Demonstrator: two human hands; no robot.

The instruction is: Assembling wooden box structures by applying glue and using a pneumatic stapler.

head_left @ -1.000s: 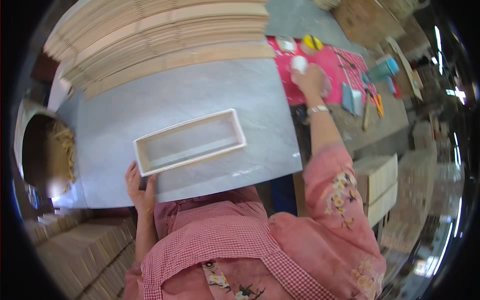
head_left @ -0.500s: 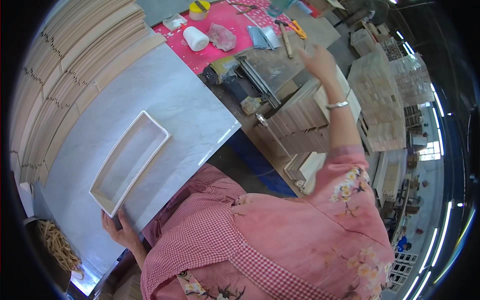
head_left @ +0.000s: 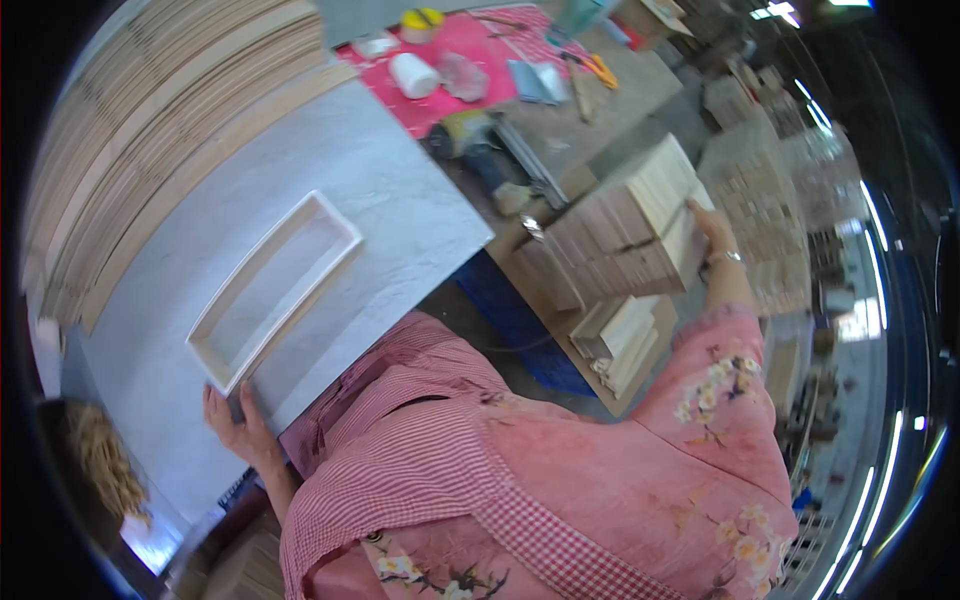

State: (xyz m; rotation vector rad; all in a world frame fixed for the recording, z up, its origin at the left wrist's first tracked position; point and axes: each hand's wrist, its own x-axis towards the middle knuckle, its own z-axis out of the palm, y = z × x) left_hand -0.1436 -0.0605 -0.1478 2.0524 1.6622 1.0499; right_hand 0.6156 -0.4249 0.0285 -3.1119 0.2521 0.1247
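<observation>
A long, narrow wooden frame (head_left: 262, 340) with no lid lies on the pale grey tabletop (head_left: 400, 185). My left hand (head_left: 240, 432) is at its near corner, thumb and fingers spread on either side of that corner. It rests against the frame without closing round it. Off to the right, my right arm reaches out to a stack of thin wooden boards (head_left: 610, 235). My right hand (head_left: 712, 230) lies at the far right edge of the stack's top, fingers stretched onto the wood and slightly blurred. No board is lifted in it.
Rows of wooden strips (head_left: 190, 120) line the tabletop's far left. Beyond its right corner lies a nail gun (head_left: 485, 165). A white bottle (head_left: 413, 76) and a hammer (head_left: 580, 95) are farther back. Smaller wood pieces (head_left: 625, 335) sit below the stack.
My right hand has come down from raised in the air onto the board stack. My left hand stays by the frame's corner. The view has shifted a little.
</observation>
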